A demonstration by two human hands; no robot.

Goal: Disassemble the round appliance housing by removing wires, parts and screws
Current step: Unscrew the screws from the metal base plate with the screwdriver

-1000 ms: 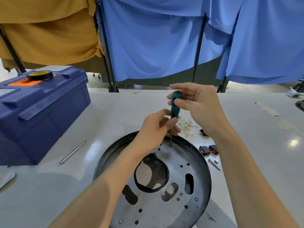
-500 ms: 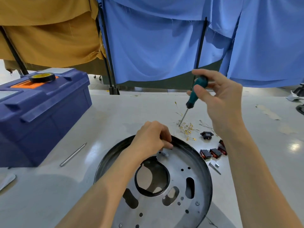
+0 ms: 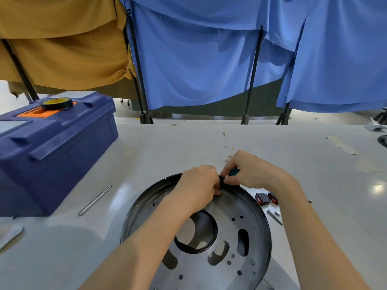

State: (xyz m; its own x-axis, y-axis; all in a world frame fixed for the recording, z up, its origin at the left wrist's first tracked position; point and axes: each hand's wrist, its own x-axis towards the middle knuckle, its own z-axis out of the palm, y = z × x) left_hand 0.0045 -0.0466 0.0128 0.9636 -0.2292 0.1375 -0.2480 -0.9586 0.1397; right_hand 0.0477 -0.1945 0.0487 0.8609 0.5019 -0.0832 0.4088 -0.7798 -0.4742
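Teal screwdriver (image 3: 234, 172) clenched in the right hand (image 3: 255, 172) at the far rim of the round housing (image 3: 251, 206) (by the near edge of the tabletop (image 3: 146, 155)); left hand (image 3: 199, 183) curled alongside, hold unclear.

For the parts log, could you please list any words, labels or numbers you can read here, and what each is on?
No text is readable here.
Yellow label on the black tape roll atop the dark blue plastic toolbox: too blurred to read.
Pale panel on the toolbox lid: too blurred to tell.
Round silver metal housing: no markings show.
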